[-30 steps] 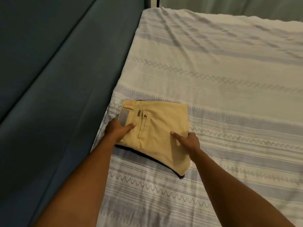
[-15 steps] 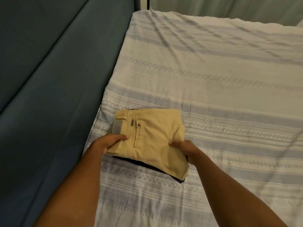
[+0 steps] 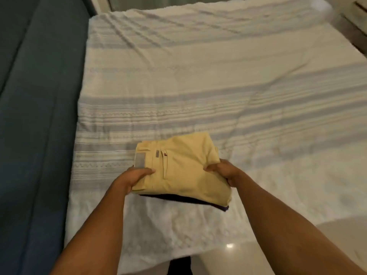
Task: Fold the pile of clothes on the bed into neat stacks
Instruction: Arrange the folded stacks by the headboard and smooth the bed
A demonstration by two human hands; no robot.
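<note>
My left hand (image 3: 133,176) and right hand (image 3: 224,171) each grip one side of the folded yellow trousers (image 3: 184,167), thumbs on top, fingers hidden beneath. A dark garment (image 3: 190,200) lies under them, mostly covered. The stack is above the bed (image 3: 198,86), near its front edge; I cannot tell whether it touches.

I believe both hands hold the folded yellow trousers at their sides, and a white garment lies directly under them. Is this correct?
Not quite. In the head view the left hand and the right hand do hold the folded yellow trousers at their sides, but the garment directly under them is dark, not white.
</note>
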